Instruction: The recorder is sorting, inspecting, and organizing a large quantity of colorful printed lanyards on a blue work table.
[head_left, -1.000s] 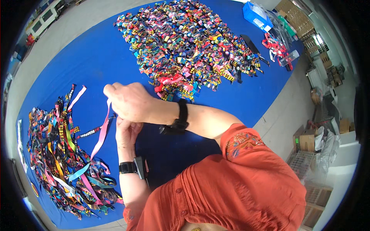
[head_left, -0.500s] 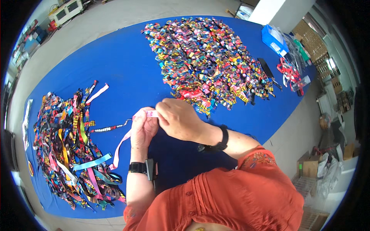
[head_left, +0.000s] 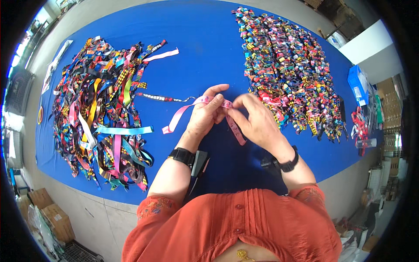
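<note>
Since a moment ago both hands have drawn together, left hand point(head_left: 205, 115) and right hand point(head_left: 255, 120) fingers now pinching the pink patterned fabric ribbon point(head_left: 187, 111) between them, its folding apparently underway above the blue counter point(head_left: 196, 65).

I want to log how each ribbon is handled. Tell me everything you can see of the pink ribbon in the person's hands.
The pink ribbon is a narrow, flat strip, fabric by the look, pale pink with a small darker pattern near the hands. The left hand and right hand pinch it together above the blue table cover. Its long end trails left and down to the cover; a short end hangs below the right hand's fingers. Nothing else touches it.
</note>
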A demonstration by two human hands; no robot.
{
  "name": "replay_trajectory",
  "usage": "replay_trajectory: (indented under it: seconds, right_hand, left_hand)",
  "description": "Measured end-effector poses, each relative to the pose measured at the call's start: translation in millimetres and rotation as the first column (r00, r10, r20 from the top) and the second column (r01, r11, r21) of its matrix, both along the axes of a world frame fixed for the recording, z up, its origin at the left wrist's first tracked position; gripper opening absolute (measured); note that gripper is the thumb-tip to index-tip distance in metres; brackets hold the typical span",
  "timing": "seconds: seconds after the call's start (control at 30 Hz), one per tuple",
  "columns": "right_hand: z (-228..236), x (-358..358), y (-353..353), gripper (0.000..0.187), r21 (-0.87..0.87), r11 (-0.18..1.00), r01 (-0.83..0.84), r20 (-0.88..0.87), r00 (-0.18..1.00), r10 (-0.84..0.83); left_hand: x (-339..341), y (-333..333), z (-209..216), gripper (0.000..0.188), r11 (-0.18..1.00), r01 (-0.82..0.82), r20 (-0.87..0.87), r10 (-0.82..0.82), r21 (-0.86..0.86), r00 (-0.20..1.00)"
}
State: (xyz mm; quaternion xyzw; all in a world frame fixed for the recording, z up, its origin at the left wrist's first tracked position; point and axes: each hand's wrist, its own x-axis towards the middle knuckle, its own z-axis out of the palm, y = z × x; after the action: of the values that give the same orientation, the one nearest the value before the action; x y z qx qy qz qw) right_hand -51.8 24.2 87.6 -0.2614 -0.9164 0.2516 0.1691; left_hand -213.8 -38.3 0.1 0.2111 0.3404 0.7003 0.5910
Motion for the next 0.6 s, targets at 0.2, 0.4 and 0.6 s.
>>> replay_trajectory:
  seconds: [0.2, 0.4, 0.6]
  right_hand:
    - [-19, -21, 15, 0.024, -0.274, 0.961, -0.028, -0.097, 0.995, 0.001]
    - [-22, -17, 22, 0.014, -0.255, 0.967, 0.000, -0.172, 0.984, -0.046]
    - [14, 9, 39, 0.011, -0.922, 0.359, -0.143, -0.223, 0.956, -0.190]
  left_hand:
    - [7, 2, -3, 0.047, 0.999, 0.033, -0.032, -0.033, -0.009, 0.999]
    - [3, -2, 2, 0.048, 0.990, 0.138, -0.031, -0.138, 0.000, 0.990]
    - [-4, -1, -1, 0.032, 0.995, 0.060, 0.115, -0.050, -0.080, 0.992]
